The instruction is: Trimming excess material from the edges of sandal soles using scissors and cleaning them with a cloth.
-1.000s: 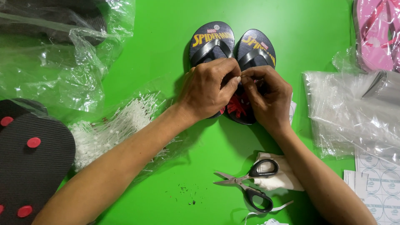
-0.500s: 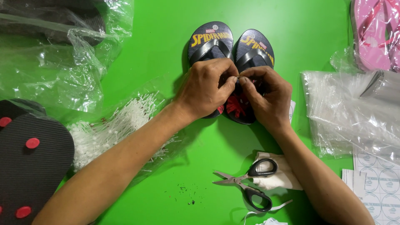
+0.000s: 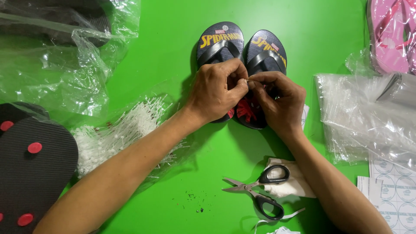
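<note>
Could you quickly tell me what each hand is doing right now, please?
Left hand: fingers pinched shut over the dark flip-flops.
Right hand: pinched shut beside it; what they grip cannot be told.

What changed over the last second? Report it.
Almost nothing. Both hands, left hand and right hand, kept their fingertips pinched together over the pair of dark flip-flops, with only a slight shift of the fingers. Scissors, plastic bags and green table stayed put.

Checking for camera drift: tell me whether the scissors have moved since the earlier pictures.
No. The scissors lie in the same place on the white cloth, below the sandals.
</note>
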